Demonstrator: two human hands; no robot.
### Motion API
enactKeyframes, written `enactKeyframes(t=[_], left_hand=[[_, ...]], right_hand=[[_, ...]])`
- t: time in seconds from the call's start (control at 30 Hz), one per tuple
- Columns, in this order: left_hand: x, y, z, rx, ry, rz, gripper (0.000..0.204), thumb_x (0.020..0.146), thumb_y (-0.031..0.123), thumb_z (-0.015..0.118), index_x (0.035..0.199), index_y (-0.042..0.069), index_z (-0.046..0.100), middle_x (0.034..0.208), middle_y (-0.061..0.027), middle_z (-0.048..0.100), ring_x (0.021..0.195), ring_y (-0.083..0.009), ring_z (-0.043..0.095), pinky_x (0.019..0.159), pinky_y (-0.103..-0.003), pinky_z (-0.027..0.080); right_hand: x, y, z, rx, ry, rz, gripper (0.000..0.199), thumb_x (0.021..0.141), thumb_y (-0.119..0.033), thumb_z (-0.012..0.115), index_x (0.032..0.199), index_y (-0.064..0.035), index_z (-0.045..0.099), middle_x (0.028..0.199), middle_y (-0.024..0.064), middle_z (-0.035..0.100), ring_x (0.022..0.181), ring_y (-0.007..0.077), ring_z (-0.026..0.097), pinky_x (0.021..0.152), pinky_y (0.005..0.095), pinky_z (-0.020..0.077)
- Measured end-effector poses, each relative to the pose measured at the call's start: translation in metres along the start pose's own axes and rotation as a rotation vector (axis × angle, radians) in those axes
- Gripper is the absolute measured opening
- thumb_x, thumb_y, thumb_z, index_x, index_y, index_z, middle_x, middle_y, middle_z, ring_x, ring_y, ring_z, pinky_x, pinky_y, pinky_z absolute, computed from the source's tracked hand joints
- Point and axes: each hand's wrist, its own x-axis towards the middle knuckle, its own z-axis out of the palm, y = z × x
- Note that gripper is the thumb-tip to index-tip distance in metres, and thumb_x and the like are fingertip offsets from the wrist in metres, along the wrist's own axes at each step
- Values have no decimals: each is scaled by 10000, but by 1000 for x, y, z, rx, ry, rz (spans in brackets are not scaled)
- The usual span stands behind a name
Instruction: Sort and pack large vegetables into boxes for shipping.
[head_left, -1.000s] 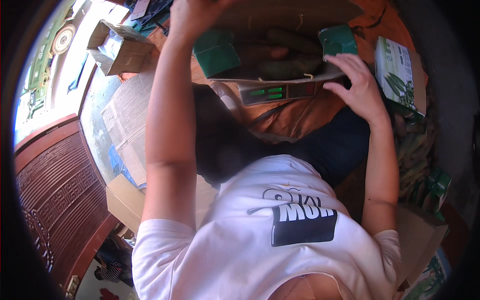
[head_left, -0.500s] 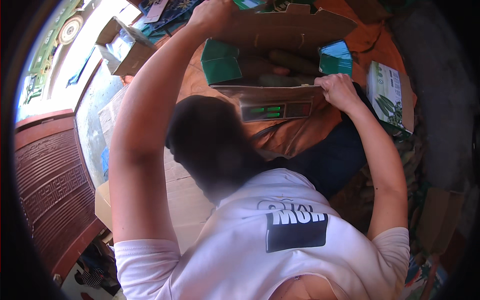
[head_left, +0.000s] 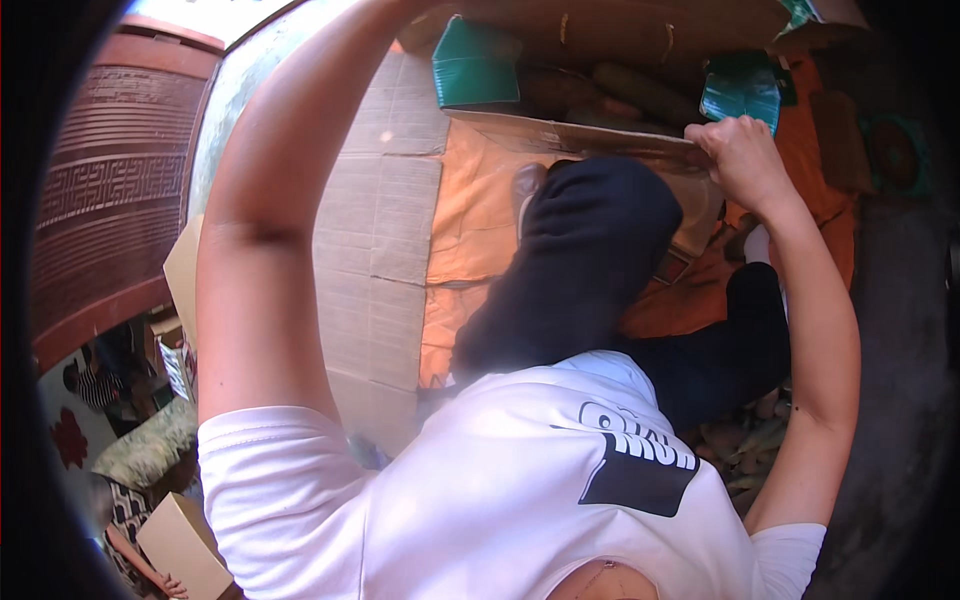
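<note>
An open cardboard box with green end flaps is in front of me at the top of the view. Several long greenish vegetables lie in its shadowy inside. My right hand is closed on the right end of the box's near edge, fingers bent over the cardboard. My left forearm reaches up past the top edge of the picture, so the left hand is out of sight. Under the box's near side, a piece of the scale shows beside my dark-trousered knee.
A flat cardboard sheet lies left of my leg, over an orange ground sheet. Brown carved wooden panelling stands at left. Another person is at the lower left, by a carton. Loose produce lies near my right thigh.
My view has swung, and the box now appears farther right and higher. My knee has come across the scale's lit display. My left hand has passed out of the picture; the right keeps its grip.
</note>
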Motion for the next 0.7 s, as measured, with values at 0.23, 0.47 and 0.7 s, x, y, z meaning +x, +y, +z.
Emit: enactKeyframes(t=[0.23,0.47,0.7], left_hand=[[-231,-90,-117,320,40,-271,295,883,340,750,1105,148,768,964,-151,745,889,-354,704,829,-427,553],[-389,-135,-174,197,-52,-586,245,855,125,750,1094,73,757,905,-134,759,818,-215,743,781,-351,557],[-499,-155,-176,419,-347,-679,240,815,76,691,1043,113,754,961,-176,718,937,-385,678,795,-468,538]], right_hand=[[110,-131,-15,-35,27,-408,81,757,-68,708,826,-109,713,781,105,714,811,319,722,683,423,556],[156,-298,44,217,-133,-637,103,811,-105,662,804,-144,757,860,82,747,884,292,742,710,406,572],[126,-450,133,575,-232,-794,135,833,-143,634,852,-123,766,870,96,749,884,313,742,737,433,587]])
